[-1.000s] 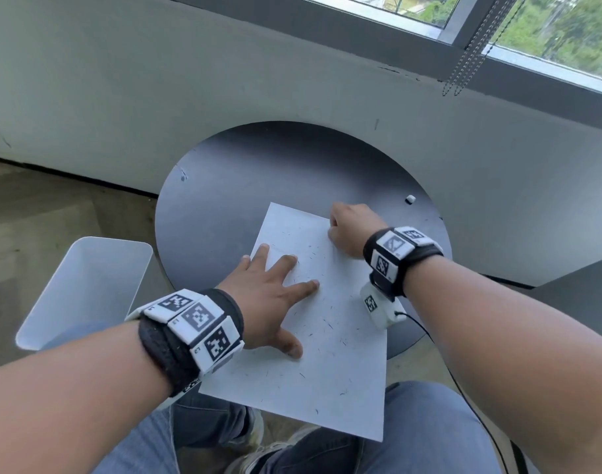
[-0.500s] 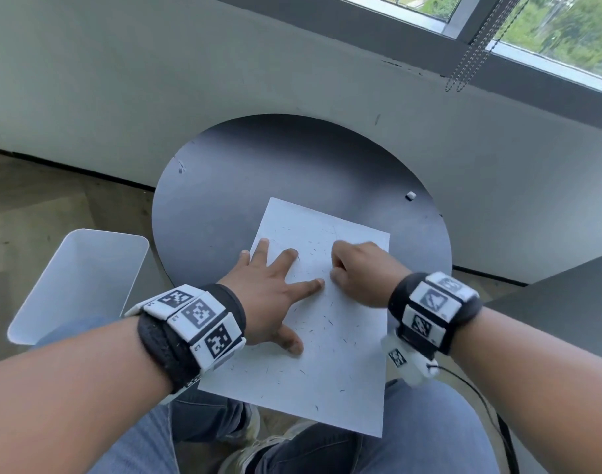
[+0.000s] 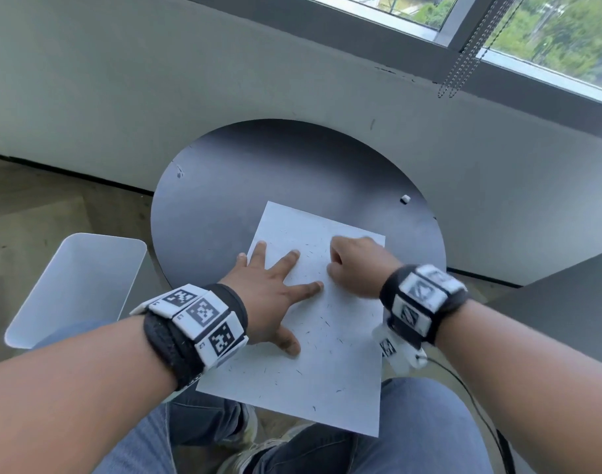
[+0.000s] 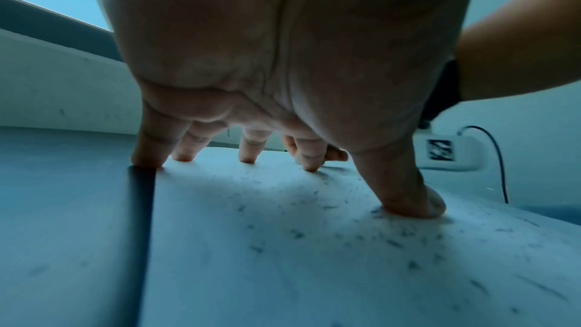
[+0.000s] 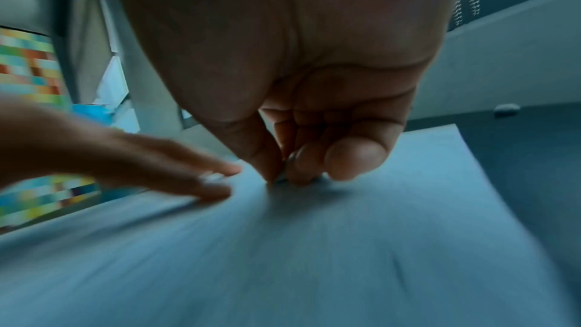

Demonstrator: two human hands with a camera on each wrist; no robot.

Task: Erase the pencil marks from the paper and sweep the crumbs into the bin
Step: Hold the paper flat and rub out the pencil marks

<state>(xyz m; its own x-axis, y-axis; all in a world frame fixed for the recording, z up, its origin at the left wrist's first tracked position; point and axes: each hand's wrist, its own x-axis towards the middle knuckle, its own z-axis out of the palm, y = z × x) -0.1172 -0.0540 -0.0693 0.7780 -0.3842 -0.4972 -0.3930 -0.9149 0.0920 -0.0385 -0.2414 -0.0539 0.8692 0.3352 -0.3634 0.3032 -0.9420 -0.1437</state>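
A white sheet of paper (image 3: 327,371) lies on the round dark table (image 3: 258,165), its near end hanging over the table's edge above my knees. Dark eraser crumbs (image 3: 327,323) are scattered across it. My left hand (image 3: 269,295) presses flat on the sheet's left half with fingers spread (image 4: 150,153). My right hand (image 3: 351,265) is curled just to the right of it. Thumb and fingers pinch a small eraser (image 5: 280,178) whose tip touches the paper (image 5: 314,257). The right wrist view is motion-blurred.
A white bin (image 3: 77,289) stands open on the floor, left of the table and below its edge. A small white bit (image 3: 405,199) lies on the table's far right. A grey wall and a window run behind the table. My jeans-clad knees are under the paper's near end.
My right hand has slid from the paper's far right edge toward me and the sheet's middle, close to my left index finger. The left hand has stayed pressed in place.
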